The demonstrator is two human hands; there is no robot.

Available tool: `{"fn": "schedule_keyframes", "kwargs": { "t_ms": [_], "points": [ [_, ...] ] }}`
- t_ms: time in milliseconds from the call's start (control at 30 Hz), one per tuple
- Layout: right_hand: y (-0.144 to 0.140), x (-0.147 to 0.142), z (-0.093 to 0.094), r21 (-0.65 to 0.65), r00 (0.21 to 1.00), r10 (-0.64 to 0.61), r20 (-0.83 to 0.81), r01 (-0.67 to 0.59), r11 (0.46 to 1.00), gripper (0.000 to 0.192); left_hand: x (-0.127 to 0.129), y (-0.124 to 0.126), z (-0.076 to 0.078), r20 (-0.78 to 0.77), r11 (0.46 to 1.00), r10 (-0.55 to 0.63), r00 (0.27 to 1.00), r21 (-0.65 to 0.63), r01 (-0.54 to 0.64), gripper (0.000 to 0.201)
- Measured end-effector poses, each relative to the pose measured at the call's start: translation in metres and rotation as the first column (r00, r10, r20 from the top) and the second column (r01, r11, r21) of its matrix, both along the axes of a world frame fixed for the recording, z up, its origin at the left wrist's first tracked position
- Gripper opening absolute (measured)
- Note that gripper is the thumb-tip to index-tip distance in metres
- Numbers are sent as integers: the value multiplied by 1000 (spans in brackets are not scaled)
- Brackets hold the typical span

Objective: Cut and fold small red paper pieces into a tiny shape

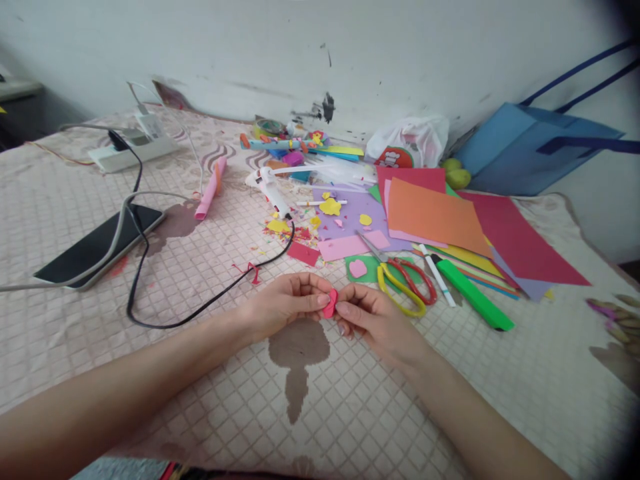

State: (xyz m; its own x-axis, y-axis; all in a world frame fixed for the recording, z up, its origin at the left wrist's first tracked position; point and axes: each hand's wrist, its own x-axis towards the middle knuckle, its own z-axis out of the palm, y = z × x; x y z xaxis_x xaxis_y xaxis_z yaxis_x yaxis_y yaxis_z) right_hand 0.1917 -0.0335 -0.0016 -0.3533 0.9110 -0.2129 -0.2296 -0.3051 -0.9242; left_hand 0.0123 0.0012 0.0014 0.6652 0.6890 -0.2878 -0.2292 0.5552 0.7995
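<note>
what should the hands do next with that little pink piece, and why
Probably keep pinching and pressing it into shape. Both hands, left and right, grip the small pink piece between fingertips just above the cloth. The glue gun and scissors lie apart, untouched, so finger work seems the likeliest move.

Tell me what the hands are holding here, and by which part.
Both hands, left and right, pinch one small pink paper piece between their fingertips, each at its own side edge.
</note>
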Motion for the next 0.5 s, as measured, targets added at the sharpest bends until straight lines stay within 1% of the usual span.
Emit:
{"fn": "schedule_keyframes", "kwargs": {
  "t_ms": [133,367,500],
  "points": [
    [-1,0,-1,22,998,-27,53,26,999,9,0,1,-2,-28,999,10,1000,41,-9,21],
    [-3,-3,-5,36,989,-96,111,93,995,7,1,0,-3,-133,986,79,988,154,-58,26],
    [-2,-3,-3,42,991,-88,100,84,996,14,1,0,-1,-141,981,104,985,180,-77,25]
  ]
}}
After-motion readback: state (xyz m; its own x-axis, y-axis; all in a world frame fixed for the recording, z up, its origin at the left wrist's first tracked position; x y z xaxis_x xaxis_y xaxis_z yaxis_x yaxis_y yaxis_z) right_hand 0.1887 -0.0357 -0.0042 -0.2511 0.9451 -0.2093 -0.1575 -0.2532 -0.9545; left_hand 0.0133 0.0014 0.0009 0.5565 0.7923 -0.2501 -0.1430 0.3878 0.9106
